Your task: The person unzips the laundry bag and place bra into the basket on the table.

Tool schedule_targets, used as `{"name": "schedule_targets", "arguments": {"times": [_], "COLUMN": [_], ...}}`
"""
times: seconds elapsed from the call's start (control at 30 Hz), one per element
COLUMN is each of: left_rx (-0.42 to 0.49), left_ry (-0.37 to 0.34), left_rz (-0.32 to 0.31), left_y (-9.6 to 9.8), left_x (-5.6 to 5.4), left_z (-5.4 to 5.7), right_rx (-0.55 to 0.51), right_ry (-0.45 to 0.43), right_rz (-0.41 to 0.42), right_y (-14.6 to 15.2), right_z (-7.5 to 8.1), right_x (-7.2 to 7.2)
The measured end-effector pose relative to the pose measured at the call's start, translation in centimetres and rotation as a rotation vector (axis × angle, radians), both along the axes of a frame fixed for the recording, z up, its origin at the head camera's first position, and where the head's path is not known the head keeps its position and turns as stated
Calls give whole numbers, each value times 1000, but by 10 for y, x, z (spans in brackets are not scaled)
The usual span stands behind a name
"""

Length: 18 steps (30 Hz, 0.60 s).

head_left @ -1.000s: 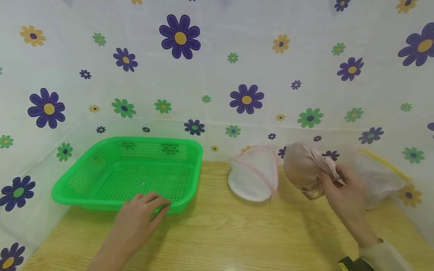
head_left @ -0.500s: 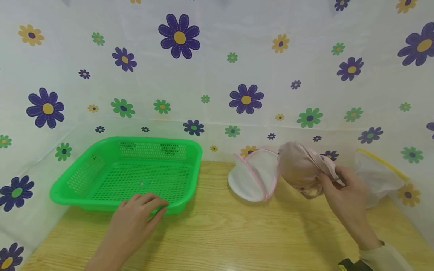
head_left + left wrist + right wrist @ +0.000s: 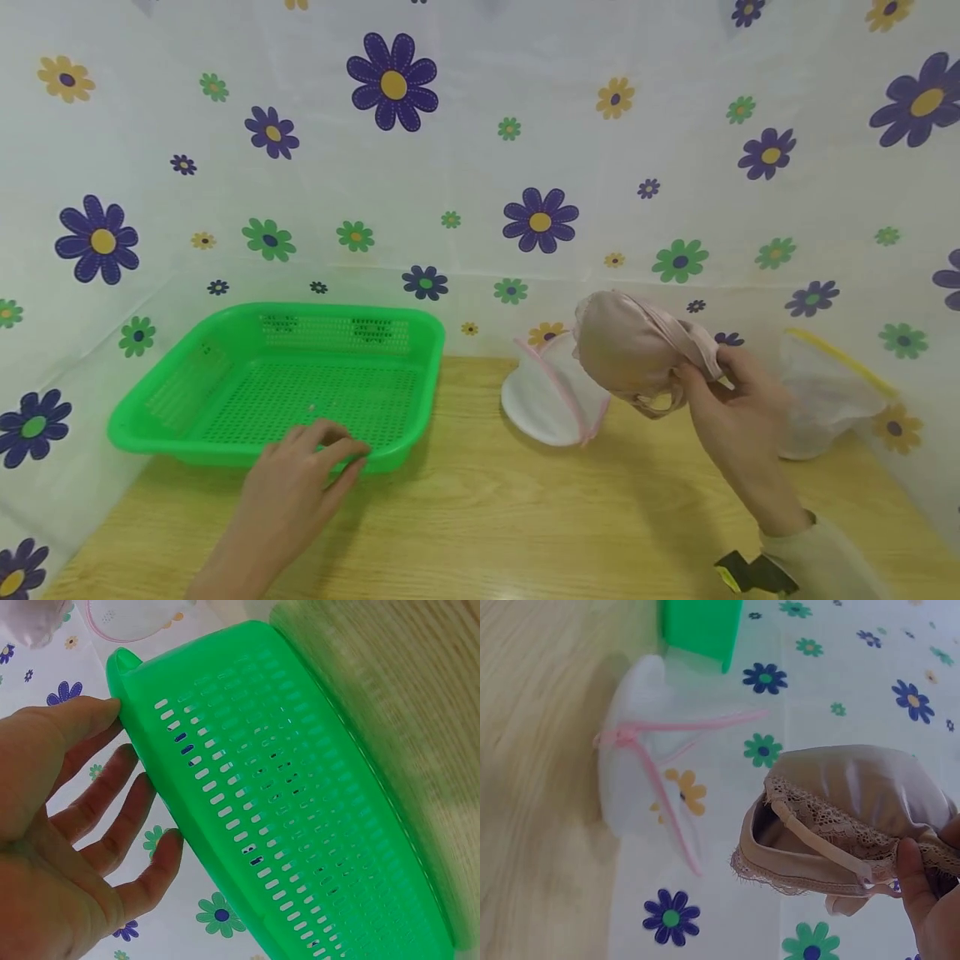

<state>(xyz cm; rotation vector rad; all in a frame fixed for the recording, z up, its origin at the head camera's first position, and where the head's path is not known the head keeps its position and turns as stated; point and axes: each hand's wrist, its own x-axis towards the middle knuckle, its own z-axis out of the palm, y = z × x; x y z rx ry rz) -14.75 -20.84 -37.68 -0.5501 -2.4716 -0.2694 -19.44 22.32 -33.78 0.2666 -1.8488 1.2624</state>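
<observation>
My right hand (image 3: 738, 433) pinches a folded dusty-pink satin bra (image 3: 633, 346) in the air. Its lace trim and a strap show in the right wrist view, where thumb and fingers grip one end of the bra (image 3: 862, 791). Behind and below it on the table is a white mesh laundry bag (image 3: 536, 404) with pink zip edging, its mouth gaping. At the left, my left hand (image 3: 296, 479) rests on the front rim of a green plastic basket (image 3: 431, 375). In the left wrist view, its loosely bent fingertips touch the rim of the basket (image 3: 247, 765).
A second white mesh bag (image 3: 817, 408) with yellow edging stands at the right, partly behind my right hand. The wooden table (image 3: 480, 517) runs back to a white flower-printed sheet (image 3: 480, 167), which also rises along both sides.
My right hand has carried the bra left and slightly up, and it now overlaps the pink-edged bag. That bag's zip edge has swung open. The left hand stays on the basket rim.
</observation>
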Motion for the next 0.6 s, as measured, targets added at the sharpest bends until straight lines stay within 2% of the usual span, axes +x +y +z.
{"name": "schedule_targets", "arguments": {"times": [0.1,0.33,0.47,0.6], "left_rx": [-8,-21,-32,-49], "left_ry": [21,4,4,-5], "left_rz": [6,19,28,56], "left_y": [-2,-3,-2,-4], "left_x": [1,0,1,2], "left_z": [-1,-1,-1,-1], "right_rx": [15,-4,-24,-25], "right_ry": [31,87,98,88], "right_rz": [22,119,158,163], "right_y": [-9,-27,-40,-53], "right_z": [3,11,13,14], "right_x": [-2,-6,-10,-15]}}
